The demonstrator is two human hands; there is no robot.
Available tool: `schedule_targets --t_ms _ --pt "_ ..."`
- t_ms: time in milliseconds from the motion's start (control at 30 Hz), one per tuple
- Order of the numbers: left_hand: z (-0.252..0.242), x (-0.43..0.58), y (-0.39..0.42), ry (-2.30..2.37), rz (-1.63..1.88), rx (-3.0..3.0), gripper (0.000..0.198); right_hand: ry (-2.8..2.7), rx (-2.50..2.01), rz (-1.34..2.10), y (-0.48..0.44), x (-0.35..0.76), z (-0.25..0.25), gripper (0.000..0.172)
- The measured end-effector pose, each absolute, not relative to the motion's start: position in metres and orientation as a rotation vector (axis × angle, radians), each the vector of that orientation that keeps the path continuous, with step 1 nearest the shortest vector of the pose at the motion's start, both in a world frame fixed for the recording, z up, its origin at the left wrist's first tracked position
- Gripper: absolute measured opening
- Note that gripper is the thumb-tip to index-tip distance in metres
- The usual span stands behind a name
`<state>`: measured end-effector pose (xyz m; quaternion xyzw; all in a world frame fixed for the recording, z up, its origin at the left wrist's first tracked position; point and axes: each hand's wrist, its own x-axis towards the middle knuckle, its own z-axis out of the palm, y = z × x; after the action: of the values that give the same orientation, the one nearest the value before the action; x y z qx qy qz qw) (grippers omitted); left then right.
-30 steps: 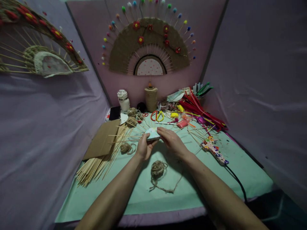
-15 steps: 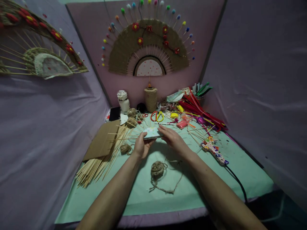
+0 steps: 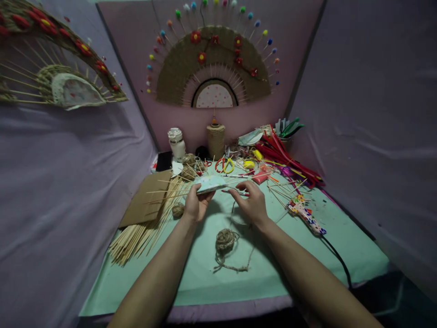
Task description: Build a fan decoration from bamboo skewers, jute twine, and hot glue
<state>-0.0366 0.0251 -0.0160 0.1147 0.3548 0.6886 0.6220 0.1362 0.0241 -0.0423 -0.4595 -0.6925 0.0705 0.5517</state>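
On my feed I am seeing wrinkled lilac cloth walls [image 3: 68, 191] flanking a flat mauve panel [image 3: 184, 118], dim light falling on a mint-green cloth-covered tabletop [image 3: 205, 284].

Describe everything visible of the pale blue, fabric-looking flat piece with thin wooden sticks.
The pale blue, fabric-looking flat piece is faintly patterned, with visible thickness at its near edge. Thin, pale wooden sticks fan out leftward, away and rightward. It is held above the mint-green tablecloth, slightly tilted; the bare left hand grips its left end. The bare right hand is by its right end; contact is unclear.
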Motion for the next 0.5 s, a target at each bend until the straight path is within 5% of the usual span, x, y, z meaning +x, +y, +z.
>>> schedule_targets --t_ms 500 --pt "-0.0187 -0.0267 0.0218 0.832 1.561 0.264 0.018 -1.789 -0.986 -0.356 0.0203 0.1361 -0.0377 0.008"
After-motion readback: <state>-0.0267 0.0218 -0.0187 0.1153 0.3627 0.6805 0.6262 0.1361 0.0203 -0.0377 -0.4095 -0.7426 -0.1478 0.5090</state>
